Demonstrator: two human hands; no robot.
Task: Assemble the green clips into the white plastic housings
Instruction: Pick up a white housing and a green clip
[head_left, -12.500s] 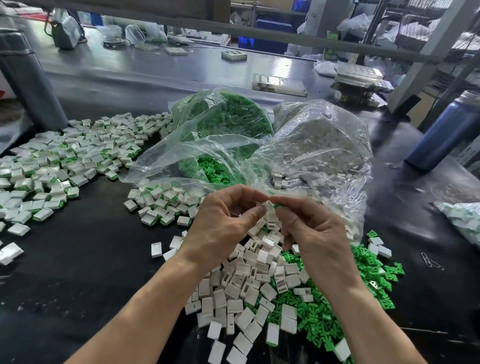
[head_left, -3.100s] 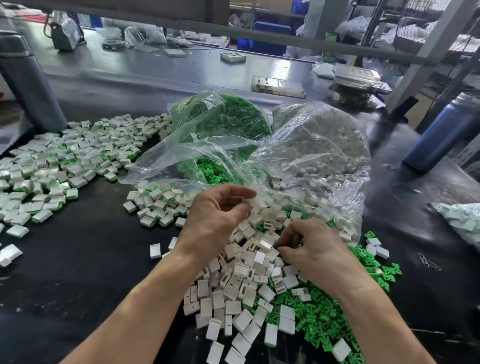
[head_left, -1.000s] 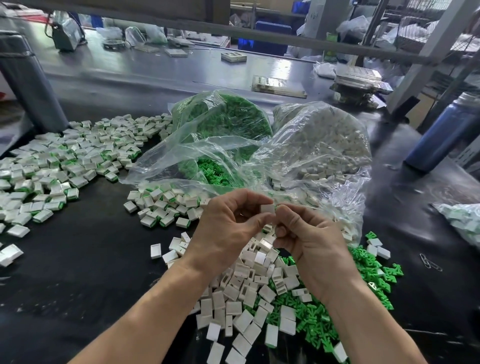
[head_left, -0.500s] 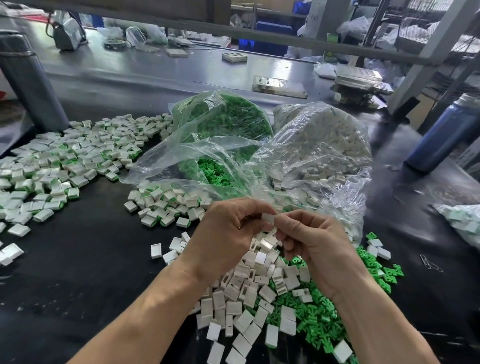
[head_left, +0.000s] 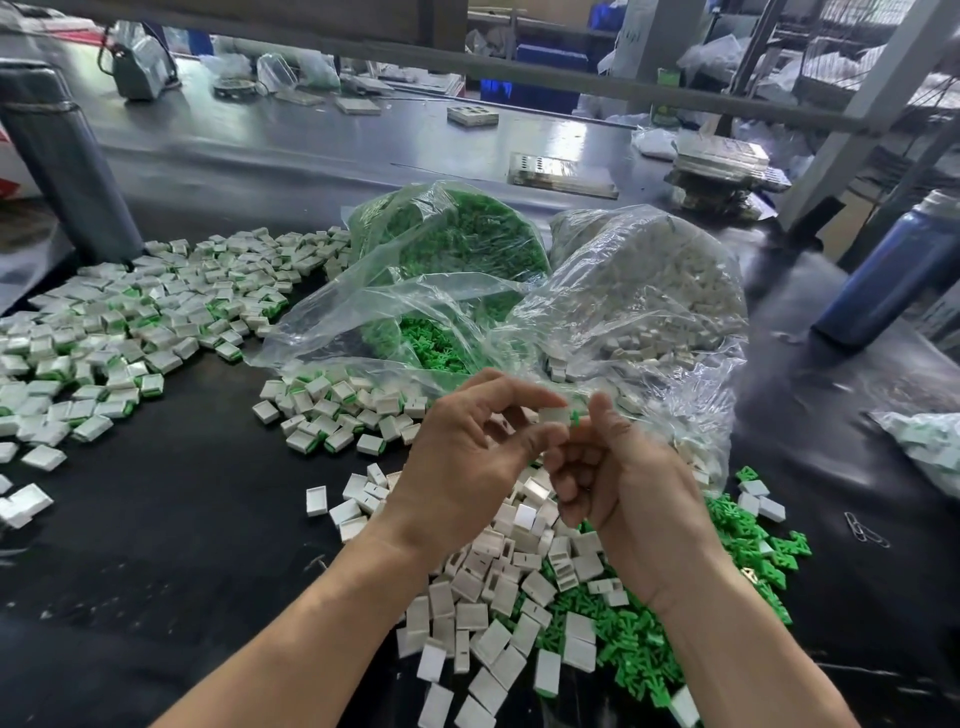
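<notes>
My left hand (head_left: 462, 467) and my right hand (head_left: 628, 488) meet above the parts pile. Between their fingertips is one white housing (head_left: 553, 415) with a green clip (head_left: 575, 417) sticking out of its right end. My left thumb and forefinger pinch the housing; my right thumb and fingers hold the clip side. Under my hands lie loose white housings (head_left: 498, 597) and loose green clips (head_left: 639, 649) on the black table (head_left: 182, 545).
A clear bag of green clips (head_left: 447, 260) and a clear bag of white housings (head_left: 644, 291) stand behind my hands. Assembled pieces lie in a small heap (head_left: 337, 410) and a wide spread (head_left: 130, 322) at left. A blue bottle (head_left: 898, 270) stands right, a grey post (head_left: 62, 156) left.
My hands have dropped a little and spread slightly apart at the fingertips. The green clip now shows at the right end of the white housing held between them.
</notes>
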